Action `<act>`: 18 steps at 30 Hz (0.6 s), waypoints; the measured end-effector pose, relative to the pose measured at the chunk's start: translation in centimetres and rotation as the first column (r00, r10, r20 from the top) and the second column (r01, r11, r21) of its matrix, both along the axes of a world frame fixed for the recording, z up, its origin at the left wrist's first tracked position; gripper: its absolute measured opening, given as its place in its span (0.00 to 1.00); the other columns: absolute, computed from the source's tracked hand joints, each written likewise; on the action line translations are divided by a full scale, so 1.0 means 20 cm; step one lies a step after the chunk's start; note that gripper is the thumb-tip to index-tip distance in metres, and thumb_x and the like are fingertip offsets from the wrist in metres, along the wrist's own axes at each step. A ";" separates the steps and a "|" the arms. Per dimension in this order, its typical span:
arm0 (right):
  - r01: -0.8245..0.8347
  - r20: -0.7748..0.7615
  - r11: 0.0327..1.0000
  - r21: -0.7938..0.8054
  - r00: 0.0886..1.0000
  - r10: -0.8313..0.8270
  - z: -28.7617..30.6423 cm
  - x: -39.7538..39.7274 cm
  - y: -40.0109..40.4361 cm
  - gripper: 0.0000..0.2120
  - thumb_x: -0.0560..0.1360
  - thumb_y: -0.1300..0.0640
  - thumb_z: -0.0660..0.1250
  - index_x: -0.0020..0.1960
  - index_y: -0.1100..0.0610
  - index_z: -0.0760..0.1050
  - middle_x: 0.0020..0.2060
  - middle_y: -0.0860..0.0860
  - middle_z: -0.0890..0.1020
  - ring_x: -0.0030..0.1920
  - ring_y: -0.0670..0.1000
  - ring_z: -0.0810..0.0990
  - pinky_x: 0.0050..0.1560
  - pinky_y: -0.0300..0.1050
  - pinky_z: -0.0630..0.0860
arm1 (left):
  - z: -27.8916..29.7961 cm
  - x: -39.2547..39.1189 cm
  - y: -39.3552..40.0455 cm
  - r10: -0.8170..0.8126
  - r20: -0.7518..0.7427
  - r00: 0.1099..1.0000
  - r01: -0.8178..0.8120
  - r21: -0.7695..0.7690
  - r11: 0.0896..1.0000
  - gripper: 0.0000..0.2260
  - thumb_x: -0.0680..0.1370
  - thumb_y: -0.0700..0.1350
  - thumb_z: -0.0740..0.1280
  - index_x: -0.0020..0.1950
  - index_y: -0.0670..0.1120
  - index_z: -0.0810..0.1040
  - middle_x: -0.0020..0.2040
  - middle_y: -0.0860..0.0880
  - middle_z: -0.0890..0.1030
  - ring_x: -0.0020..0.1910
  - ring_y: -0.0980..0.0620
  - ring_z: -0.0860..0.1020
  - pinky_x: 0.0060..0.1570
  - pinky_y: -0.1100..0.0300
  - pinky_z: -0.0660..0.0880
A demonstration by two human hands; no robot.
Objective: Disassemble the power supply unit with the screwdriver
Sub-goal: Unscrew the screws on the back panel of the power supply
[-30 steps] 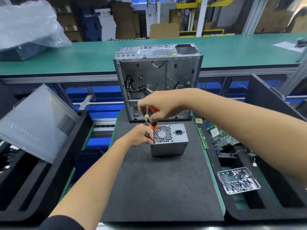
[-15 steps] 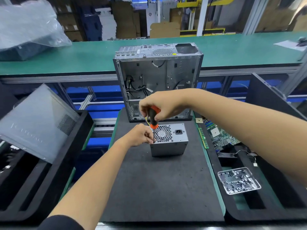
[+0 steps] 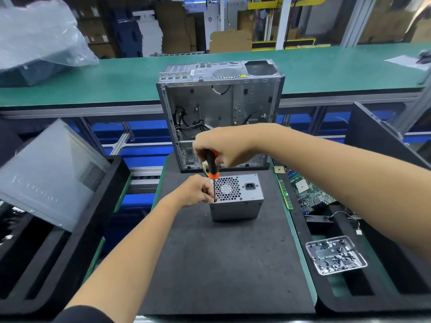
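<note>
A grey metal power supply unit (image 3: 238, 206) stands on the black mat (image 3: 224, 264), its fan grille and power socket facing up. My right hand (image 3: 224, 146) grips the black-and-orange handle of a screwdriver (image 3: 212, 167) held upright. Its thin shaft comes down to the unit's top left corner. My left hand (image 3: 194, 191) rests against the unit's left edge, and its fingertips pinch the shaft near the tip. The screw itself is hidden by my fingers.
An open, stripped computer case (image 3: 219, 113) stands just behind the unit. At right lie a motherboard (image 3: 307, 192) and a clear tray of screws (image 3: 335, 255). A grey side panel (image 3: 49, 173) leans in a black foam bin at left. A green bench (image 3: 326, 68) runs behind.
My right hand has turned slightly on the screwdriver handle, showing more of the black grip. My left hand and the unit have stayed put.
</note>
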State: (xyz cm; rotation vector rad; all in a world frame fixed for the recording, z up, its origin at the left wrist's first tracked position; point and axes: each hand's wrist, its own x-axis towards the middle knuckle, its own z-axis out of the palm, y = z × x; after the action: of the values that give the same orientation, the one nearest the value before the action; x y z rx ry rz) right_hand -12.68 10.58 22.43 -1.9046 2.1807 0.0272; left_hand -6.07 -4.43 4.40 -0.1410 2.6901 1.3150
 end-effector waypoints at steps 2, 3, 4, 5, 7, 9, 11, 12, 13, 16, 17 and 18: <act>0.003 0.020 1.000 -0.014 1.000 -0.003 0.00 0.00 0.00 0.11 0.71 0.64 0.67 0.52 0.55 0.74 0.48 0.48 0.76 0.46 0.50 0.73 0.47 0.47 0.74 | 0.01 0.00 0.01 0.006 0.010 1.000 -0.007 0.006 1.000 0.04 0.68 0.27 0.72 0.41 0.32 0.81 0.37 0.45 0.81 0.37 0.52 0.80 0.44 0.56 0.79; 0.027 0.030 0.999 -0.032 0.999 -0.026 -0.01 0.01 -0.01 0.08 0.72 0.59 0.68 0.51 0.55 0.75 0.45 0.48 0.77 0.44 0.49 0.74 0.45 0.47 0.74 | 0.01 0.01 0.01 0.012 0.013 1.000 -0.013 0.013 1.000 0.04 0.68 0.26 0.71 0.40 0.31 0.80 0.36 0.47 0.81 0.35 0.55 0.80 0.42 0.59 0.79; 0.073 0.026 0.996 -0.054 0.997 -0.072 -0.01 0.01 -0.01 0.08 0.74 0.52 0.67 0.48 0.55 0.75 0.41 0.47 0.78 0.42 0.49 0.75 0.41 0.46 0.73 | 0.01 0.01 0.01 0.013 0.013 1.000 -0.014 0.023 1.000 0.04 0.68 0.26 0.71 0.40 0.32 0.80 0.35 0.48 0.80 0.34 0.58 0.79 0.39 0.63 0.77; 0.127 -0.022 0.989 -0.079 0.991 -0.129 -0.02 0.01 -0.02 0.14 0.77 0.45 0.63 0.45 0.56 0.74 0.37 0.48 0.77 0.40 0.50 0.76 0.38 0.47 0.71 | 0.02 0.01 0.01 0.009 0.012 1.000 -0.009 0.033 0.999 0.05 0.68 0.26 0.71 0.39 0.33 0.80 0.35 0.48 0.79 0.33 0.61 0.79 0.38 0.66 0.76; 0.183 -0.253 0.976 -0.115 0.945 -0.207 -0.05 0.01 -0.04 0.22 0.82 0.43 0.53 0.38 0.57 0.70 0.32 0.50 0.71 0.37 0.56 0.74 0.32 0.46 0.64 | 0.02 0.01 0.02 0.003 0.013 1.000 -0.003 0.044 0.999 0.06 0.68 0.25 0.71 0.38 0.35 0.80 0.36 0.48 0.78 0.32 0.62 0.78 0.37 0.68 0.74; 0.170 -0.319 0.978 -0.119 0.926 -0.200 -0.07 0.01 -0.06 0.21 0.82 0.46 0.53 0.35 0.56 0.67 0.32 0.51 0.70 0.37 0.58 0.74 0.30 0.46 0.63 | 0.01 0.01 0.01 0.012 0.023 1.000 -0.013 0.049 0.999 0.06 0.68 0.25 0.70 0.38 0.34 0.80 0.36 0.48 0.78 0.31 0.63 0.78 0.36 0.69 0.74; 0.097 -0.229 0.994 -0.058 0.968 -0.108 -0.05 0.00 -0.06 0.15 0.81 0.49 0.58 0.42 0.57 0.73 0.37 0.52 0.76 0.42 0.57 0.77 0.37 0.48 0.71 | 0.01 0.00 0.01 0.019 0.034 0.999 -0.021 0.042 0.999 0.04 0.69 0.24 0.70 0.40 0.30 0.79 0.36 0.47 0.78 0.32 0.63 0.79 0.36 0.70 0.74; 0.053 -0.149 0.998 -0.038 0.987 -0.058 -0.03 -0.01 -0.05 0.09 0.79 0.52 0.62 0.47 0.57 0.74 0.41 0.51 0.78 0.45 0.55 0.77 0.42 0.48 0.73 | 0.01 0.00 0.01 0.017 0.041 0.999 -0.019 0.039 0.999 0.04 0.69 0.24 0.69 0.41 0.28 0.79 0.36 0.47 0.79 0.32 0.64 0.79 0.36 0.70 0.75; 0.014 -0.062 1.000 -0.028 0.998 -0.016 -0.02 -0.01 -0.04 0.05 0.77 0.56 0.65 0.51 0.55 0.74 0.46 0.50 0.79 0.47 0.53 0.76 0.46 0.49 0.74 | 0.01 -0.01 0.01 0.014 0.046 0.999 -0.016 0.037 0.999 0.04 0.69 0.24 0.69 0.43 0.27 0.79 0.36 0.46 0.79 0.33 0.64 0.80 0.36 0.71 0.75; 0.011 0.177 1.000 -0.022 0.984 -0.006 0.00 -0.01 -0.01 0.13 0.70 0.66 0.66 0.53 0.55 0.74 0.49 0.48 0.79 0.48 0.50 0.76 0.49 0.49 0.75 | 0.01 0.00 0.00 0.009 0.036 0.999 -0.010 0.028 1.000 0.04 0.69 0.25 0.70 0.43 0.28 0.79 0.36 0.47 0.80 0.35 0.61 0.80 0.38 0.68 0.77; 0.028 0.198 0.998 -0.050 0.980 -0.017 -0.01 0.00 -0.01 0.12 0.70 0.66 0.66 0.52 0.55 0.75 0.48 0.48 0.80 0.47 0.50 0.76 0.49 0.49 0.75 | 0.01 0.00 0.00 0.007 0.033 0.999 -0.008 0.030 1.000 0.04 0.69 0.25 0.70 0.42 0.29 0.79 0.37 0.47 0.80 0.36 0.59 0.80 0.40 0.66 0.78; 0.050 0.176 0.996 -0.073 0.984 -0.037 -0.01 0.00 -0.01 0.09 0.72 0.61 0.67 0.52 0.56 0.75 0.46 0.48 0.80 0.46 0.50 0.76 0.47 0.48 0.75 | 0.01 0.00 0.01 0.006 0.031 1.000 -0.007 0.038 0.999 0.03 0.69 0.25 0.70 0.41 0.30 0.79 0.37 0.47 0.80 0.36 0.58 0.80 0.41 0.65 0.78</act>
State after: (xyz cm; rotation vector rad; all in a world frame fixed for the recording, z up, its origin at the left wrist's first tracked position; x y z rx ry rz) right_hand -12.69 10.39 22.20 -1.8229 2.1330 -0.2262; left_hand -6.03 -4.31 4.63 -0.1644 2.6402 1.3532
